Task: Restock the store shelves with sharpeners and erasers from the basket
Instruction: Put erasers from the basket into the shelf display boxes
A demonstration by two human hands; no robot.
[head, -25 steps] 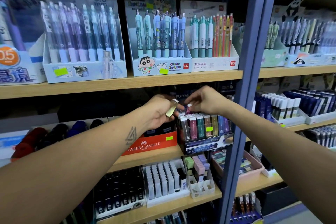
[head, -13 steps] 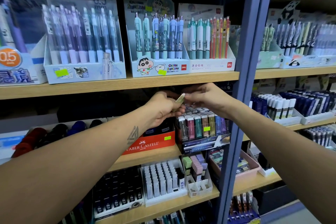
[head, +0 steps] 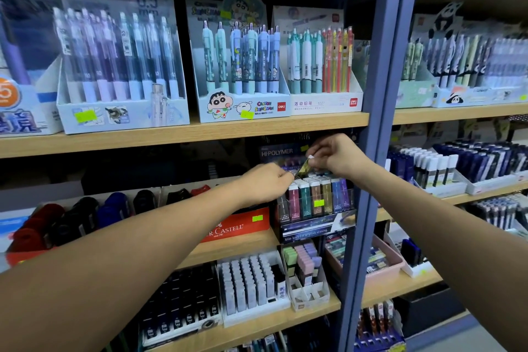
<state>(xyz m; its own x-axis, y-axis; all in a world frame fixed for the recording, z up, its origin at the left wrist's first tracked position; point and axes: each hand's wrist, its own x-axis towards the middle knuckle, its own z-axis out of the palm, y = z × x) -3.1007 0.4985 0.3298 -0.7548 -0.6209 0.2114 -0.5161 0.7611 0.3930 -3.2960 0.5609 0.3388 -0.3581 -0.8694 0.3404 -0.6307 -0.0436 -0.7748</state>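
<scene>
A slim gold-toned stick eraser (head: 303,170) with a white tip hangs tilted just above the clear display box (head: 314,203) of coloured stick erasers on the middle shelf. My right hand (head: 337,156) pinches its upper end under the top shelf. My left hand (head: 267,183) has its fingers curled at the eraser's lower end, touching it. The display box holds a row of pink, teal, brown, gold and blue erasers standing upright. No basket is in view.
A red Faber-Castell box (head: 237,227) sits left of the display. Pen boxes (head: 243,66) line the top shelf. White lead cases (head: 251,280) and pastel erasers (head: 303,257) fill the lower shelf. A blue upright post (head: 368,180) stands right beside my right wrist.
Both hands have shifted slightly right and stayed over the display box. The eraser has tilted, its white tip now up at my right fingers.
</scene>
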